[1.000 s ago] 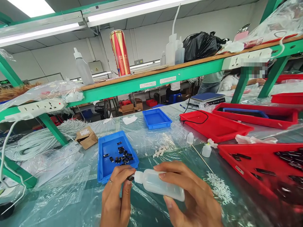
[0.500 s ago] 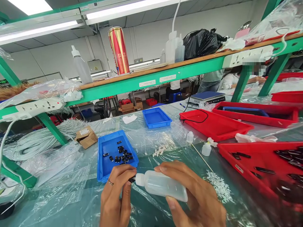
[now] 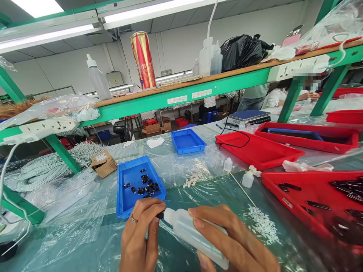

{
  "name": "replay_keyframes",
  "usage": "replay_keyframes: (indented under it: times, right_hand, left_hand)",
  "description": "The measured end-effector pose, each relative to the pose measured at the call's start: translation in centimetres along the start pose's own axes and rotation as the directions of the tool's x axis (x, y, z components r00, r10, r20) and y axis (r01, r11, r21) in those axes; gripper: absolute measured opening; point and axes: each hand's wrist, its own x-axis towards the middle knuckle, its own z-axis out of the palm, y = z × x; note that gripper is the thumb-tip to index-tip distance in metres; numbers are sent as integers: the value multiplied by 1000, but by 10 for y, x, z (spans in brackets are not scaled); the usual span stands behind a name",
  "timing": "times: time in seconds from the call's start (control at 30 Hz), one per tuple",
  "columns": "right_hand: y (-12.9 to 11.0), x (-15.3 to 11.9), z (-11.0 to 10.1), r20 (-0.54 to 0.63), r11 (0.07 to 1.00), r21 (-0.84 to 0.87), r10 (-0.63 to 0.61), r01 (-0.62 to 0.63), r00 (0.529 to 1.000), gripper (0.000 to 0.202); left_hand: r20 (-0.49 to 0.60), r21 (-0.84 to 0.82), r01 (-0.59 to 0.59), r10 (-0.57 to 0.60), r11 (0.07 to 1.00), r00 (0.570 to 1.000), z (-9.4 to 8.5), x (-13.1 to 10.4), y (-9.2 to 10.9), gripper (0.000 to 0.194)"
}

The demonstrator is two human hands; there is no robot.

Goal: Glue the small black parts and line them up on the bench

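Note:
My right hand (image 3: 235, 238) is wrapped round a translucent white squeeze bottle (image 3: 195, 232), tilted with its white cap end up and to the left. Pinched in the fingers of my left hand (image 3: 143, 234) is a small black part (image 3: 160, 215), mostly covered by the fingers. The bottle's tip meets or nearly meets this part; whether they touch I cannot tell. Just beyond my left hand lies a blue tray (image 3: 121, 200) with several small black parts (image 3: 146, 183) in it.
Small white pieces (image 3: 262, 224) are heaped right of my right hand, near a thin stick (image 3: 241, 187) and two little bottles (image 3: 247, 179). A red tray (image 3: 297, 204) with black parts stands at the right. A green shelf (image 3: 170, 100) crosses above the table.
The bottle has tilted more steeply, its base dropping toward me as my right hand moved down and right. My left hand has shifted very slightly right.

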Motion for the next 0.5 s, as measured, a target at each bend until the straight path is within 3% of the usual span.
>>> replay_keyframes:
  times: [0.17, 0.33, 0.5]
  right_hand:
    - [3, 7, -1, -30, 998, 31, 50, -49, 998, 83]
    - [11, 8, -2, 39, 1000, -12, -12, 12, 999, 89]
    - [10, 2, -3, 0, 998, -45, -47, 47, 999, 82]
  left_hand:
    - [-14, 9, 29, -29, 1000, 999, 3, -2, -1, 28]
    - [-6, -20, 45, -45, 999, 999, 3, -1, -1, 27]
    - [-15, -35, 68, -69, 997, 998, 5, 0, 0, 25]
